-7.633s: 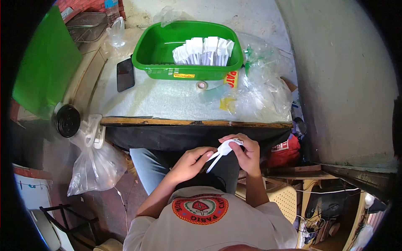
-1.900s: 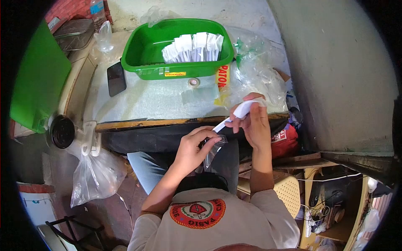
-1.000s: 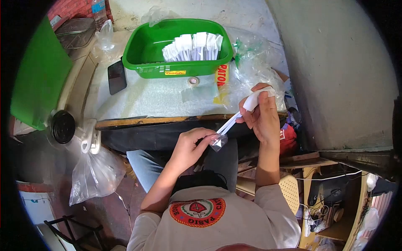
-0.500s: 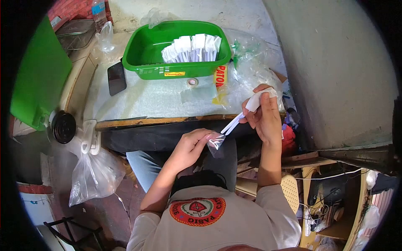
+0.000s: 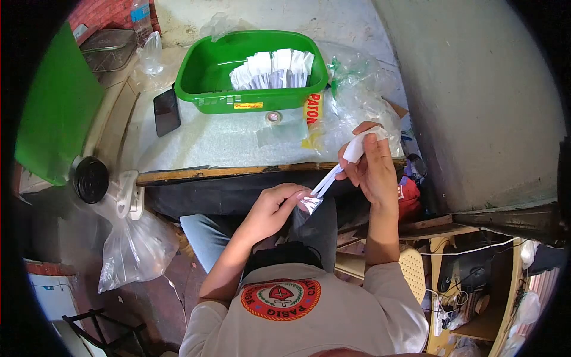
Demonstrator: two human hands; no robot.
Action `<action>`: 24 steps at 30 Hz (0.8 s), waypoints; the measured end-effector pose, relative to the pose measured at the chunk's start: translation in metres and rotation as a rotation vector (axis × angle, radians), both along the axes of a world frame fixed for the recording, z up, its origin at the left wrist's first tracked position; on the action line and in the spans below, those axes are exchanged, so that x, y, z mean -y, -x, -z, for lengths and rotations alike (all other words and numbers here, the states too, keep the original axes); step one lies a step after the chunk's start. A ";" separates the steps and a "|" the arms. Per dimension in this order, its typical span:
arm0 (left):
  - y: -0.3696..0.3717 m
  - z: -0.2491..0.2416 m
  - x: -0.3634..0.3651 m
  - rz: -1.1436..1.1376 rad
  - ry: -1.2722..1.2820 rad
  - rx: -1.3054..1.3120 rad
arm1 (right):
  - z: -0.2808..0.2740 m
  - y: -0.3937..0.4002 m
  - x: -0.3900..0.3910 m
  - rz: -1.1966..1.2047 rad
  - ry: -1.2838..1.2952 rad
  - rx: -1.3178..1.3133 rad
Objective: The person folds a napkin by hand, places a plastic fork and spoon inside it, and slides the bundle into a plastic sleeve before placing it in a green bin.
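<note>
My left hand pinches the mouth of a small clear plastic bag between thumb and fingers, above my lap. My right hand is closed on a folded white tissue wrapped around white plastic cutlery. Two slim white handles stick out of the tissue, slanting down to the left, their ends at the bag's opening. Whether the tips are inside it is hard to make out. On the table, a green basin holds several similar tissue-topped white bundles, standing in a row.
A phone, a tape roll and a yellow-red packet lie around the basin. Loose clear plastic bags cover the table's right side. A knotted plastic bag hangs at the left of the table edge.
My right hand has moved slightly down and left, bringing the cutlery handles closer to the bag. The bag's mouth has shifted a little in my left hand.
</note>
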State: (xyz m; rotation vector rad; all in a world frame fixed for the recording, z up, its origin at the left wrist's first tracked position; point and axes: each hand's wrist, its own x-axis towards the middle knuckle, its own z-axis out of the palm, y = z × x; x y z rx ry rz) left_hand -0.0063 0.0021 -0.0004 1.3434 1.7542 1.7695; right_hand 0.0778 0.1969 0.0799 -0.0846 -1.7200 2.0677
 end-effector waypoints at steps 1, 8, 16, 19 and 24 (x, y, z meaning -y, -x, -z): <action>-0.001 -0.001 0.000 0.001 0.000 0.000 | 0.001 0.000 0.000 -0.007 -0.002 0.005; -0.005 -0.004 -0.001 -0.008 0.052 0.046 | 0.008 0.003 0.005 -0.064 0.031 0.035; -0.012 -0.005 -0.010 -0.129 -0.003 0.045 | 0.026 0.009 0.017 -0.030 0.025 0.064; -0.014 -0.004 -0.013 -0.159 -0.023 0.062 | 0.031 0.009 0.024 -0.009 -0.027 0.043; -0.015 -0.006 -0.015 -0.215 -0.049 0.080 | 0.038 0.008 0.027 0.063 -0.176 -0.016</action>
